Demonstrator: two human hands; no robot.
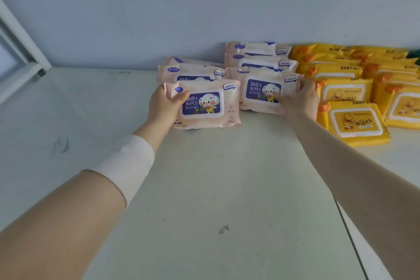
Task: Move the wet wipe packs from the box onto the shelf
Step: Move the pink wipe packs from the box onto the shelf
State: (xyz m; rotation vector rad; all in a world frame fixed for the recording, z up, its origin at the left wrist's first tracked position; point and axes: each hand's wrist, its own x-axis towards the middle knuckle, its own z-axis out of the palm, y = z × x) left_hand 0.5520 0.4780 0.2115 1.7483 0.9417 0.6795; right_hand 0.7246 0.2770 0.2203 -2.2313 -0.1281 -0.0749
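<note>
The left grip (163,107) clamps the left pink pack (205,107), the right grip (300,102) the right pink pack (261,91); both seemingly touch the shelf (204,177). Push each flush against the packs behind (259,61), then release.

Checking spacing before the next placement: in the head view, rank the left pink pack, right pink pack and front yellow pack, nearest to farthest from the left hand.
1. left pink pack: gripped by the left hand.
2. right pink pack: to the right, held by the right hand.
3. front yellow pack: farthest right, beyond that hand.
</note>
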